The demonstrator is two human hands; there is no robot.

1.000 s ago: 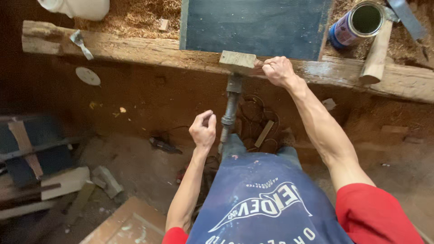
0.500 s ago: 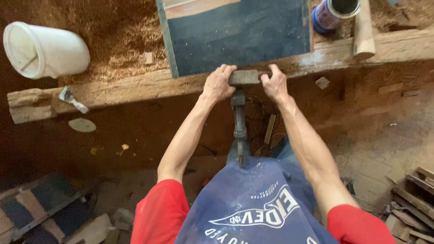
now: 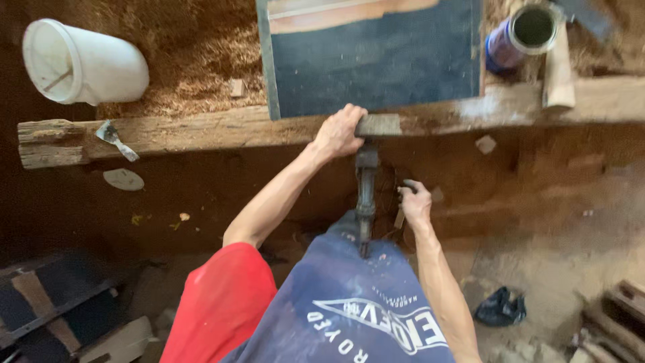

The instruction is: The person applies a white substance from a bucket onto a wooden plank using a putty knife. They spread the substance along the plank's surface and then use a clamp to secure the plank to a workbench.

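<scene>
two bare hands at a screw clamp hanging from the old wooden beam. left hand wraps its fingers around the wooden block on the beam's edge, just below the dark blue board. right hand, loosely curled and holding nothing, hovers just beside the clamp's threaded shaft.

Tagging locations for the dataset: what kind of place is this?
Likely a rough woodworking shop: sawdust heaped behind a worn wooden beam, a screw clamp under the left hand, an open can nearby.
</scene>
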